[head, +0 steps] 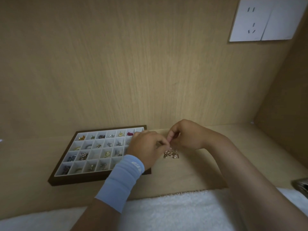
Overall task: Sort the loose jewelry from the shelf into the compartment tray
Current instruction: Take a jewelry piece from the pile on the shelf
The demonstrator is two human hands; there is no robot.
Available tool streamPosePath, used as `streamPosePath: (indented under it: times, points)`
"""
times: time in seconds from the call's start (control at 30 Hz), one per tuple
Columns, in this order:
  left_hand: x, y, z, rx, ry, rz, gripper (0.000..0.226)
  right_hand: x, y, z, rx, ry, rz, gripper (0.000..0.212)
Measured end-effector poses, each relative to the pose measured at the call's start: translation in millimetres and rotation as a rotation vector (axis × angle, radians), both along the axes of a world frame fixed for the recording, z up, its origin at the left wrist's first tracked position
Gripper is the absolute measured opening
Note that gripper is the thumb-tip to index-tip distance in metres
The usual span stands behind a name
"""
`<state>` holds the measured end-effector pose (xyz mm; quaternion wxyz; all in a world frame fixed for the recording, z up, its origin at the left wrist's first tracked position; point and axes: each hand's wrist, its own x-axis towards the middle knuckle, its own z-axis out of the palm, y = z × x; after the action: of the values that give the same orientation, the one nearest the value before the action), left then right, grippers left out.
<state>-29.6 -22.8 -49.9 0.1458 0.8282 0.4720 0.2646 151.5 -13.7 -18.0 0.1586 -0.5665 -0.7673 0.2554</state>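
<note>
A dark-framed compartment tray (66,179) with white cells lies on the wooden shelf at the left; many cells hold small earrings and charms. Right of it, a small heap of gold jewelry (171,154) with a heart-shaped piece rests on the shelf. My left hand (146,147), with a light blue wristband, hovers over the tray's right edge, fingers curled toward the heap. My right hand (183,135) faces it, fingertips pinched together just above the heap. Both hands meet on a tiny piece that I cannot make out.
The shelf (191,177) is backed by a wooden wall with a white socket plate (265,20) at the upper right. A white towel (166,212) lies along the front edge. A dark metallic object (301,185) sits at the far right edge.
</note>
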Motion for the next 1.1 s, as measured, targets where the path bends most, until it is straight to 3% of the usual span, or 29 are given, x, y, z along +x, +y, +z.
streamPosePath:
  times: [0.13, 0.3, 0.53, 0.67, 0.83, 1.1]
  points:
    - [-15.8, 2.5, 21.5, -0.217, -0.414, 0.076, 0.009, -7.2, 1.5, 2.9, 0.096, 0.326, -0.014, 0.017]
    - [-33.5, 1.1, 36.6, -0.412, -0.680, 0.113, 0.013, -33.0, -11.8, 12.6, 0.203, 0.550, 0.051, 0.019]
    - [-76.8, -6.2, 32.6, -0.575, -0.828, 0.180, 0.014, -75.9, -14.9, 12.9, 0.294, 0.566, 0.025, 0.004]
    - [-115.8, -10.0, 43.0, -0.586, -0.979, 0.211, 0.012, -115.3, -7.4, 26.7, 0.266, 0.516, 0.128, 0.005]
    - [-165.2, -3.9, 55.5, -0.527, -0.938, 0.257, 0.014, -163.9, 12.2, 41.4, 0.233, 0.456, 0.201, 0.011]
    - [-198.1, 9.9, 52.4, -0.626, -0.988, 0.154, 0.018, -201.1, 29.9, 50.5, 0.069, 0.514, 0.246, 0.013]
